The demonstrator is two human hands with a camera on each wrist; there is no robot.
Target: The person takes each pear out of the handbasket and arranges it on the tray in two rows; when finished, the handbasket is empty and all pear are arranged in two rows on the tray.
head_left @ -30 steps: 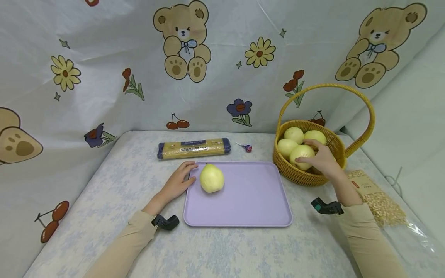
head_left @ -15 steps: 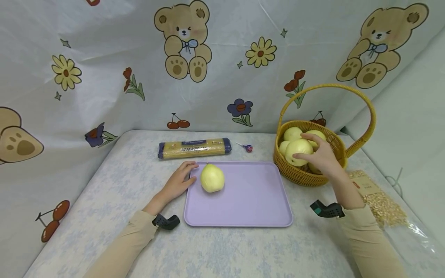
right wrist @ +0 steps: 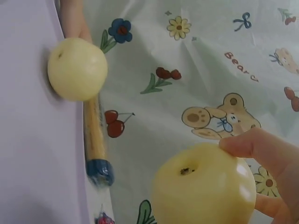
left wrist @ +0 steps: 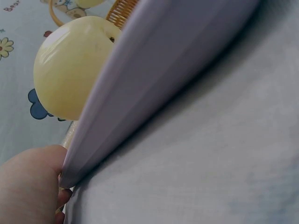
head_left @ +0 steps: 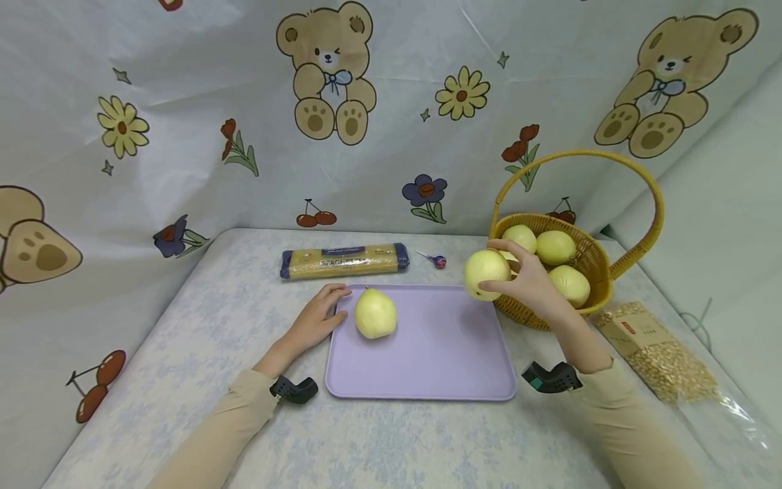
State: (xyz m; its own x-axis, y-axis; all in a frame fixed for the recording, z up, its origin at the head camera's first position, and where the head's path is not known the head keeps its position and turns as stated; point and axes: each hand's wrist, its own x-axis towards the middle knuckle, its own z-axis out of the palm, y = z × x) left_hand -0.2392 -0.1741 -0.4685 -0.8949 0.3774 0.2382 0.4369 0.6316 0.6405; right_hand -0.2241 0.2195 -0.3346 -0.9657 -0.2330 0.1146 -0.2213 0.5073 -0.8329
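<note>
A pale yellow pear [head_left: 482, 268] is being held by the right hand [head_left: 528, 277], with thumb and fingers curling round it, near the tray's far right corner and in front of the basket's left side. In the basket [head_left: 524, 315], woven and tall-handled, more pears [head_left: 556, 247] are being held, one of them partly hidden by the hand. On the lilac tray [head_left: 440, 360], one other pear [head_left: 375, 314] is being carried toward the far left corner. That corner is being touched by the left hand [head_left: 313, 320], its fingers lying loosely parted from the thumb.

Behind the tray, "SPAGHETTI" is being shown on a blue-ended packet [head_left: 348, 262], its last letters blurring; beside it a lollipop [head_left: 438, 261] is being left lying. Grains are being enclosed in a clear bag [head_left: 675, 370], whose label is too small to be read. A pale blue-patterned table cover [head_left: 415, 441] is being overlooked by a cloth backdrop [head_left: 391, 149], where bears, flowers and cherries are being displayed.
</note>
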